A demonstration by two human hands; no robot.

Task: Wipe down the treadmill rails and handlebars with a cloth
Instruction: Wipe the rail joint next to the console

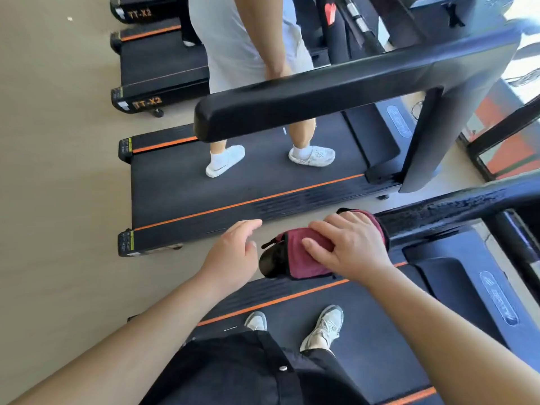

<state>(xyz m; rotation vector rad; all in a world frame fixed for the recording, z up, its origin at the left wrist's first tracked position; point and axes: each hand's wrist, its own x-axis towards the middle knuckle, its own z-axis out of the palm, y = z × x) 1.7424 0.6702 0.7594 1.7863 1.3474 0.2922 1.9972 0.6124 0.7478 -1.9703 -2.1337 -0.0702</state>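
Observation:
A maroon cloth [304,263] is wrapped over the near end of my treadmill's black left handrail [450,209]. My right hand [347,247] lies on top of the cloth with its fingers curled over it, holding it against the rail. The bare black tip of the rail [270,263] sticks out past the cloth. My left hand [233,252] hovers just left of that tip, fingers relaxed and holding nothing. My feet stand on the treadmill belt [365,325] below.
On the neighbouring treadmill [233,188] another person [248,54] stands in white shoes, behind its thick black handrail [321,95]. More treadmills [160,62] line the far left. Beige floor [58,171] runs along the left side.

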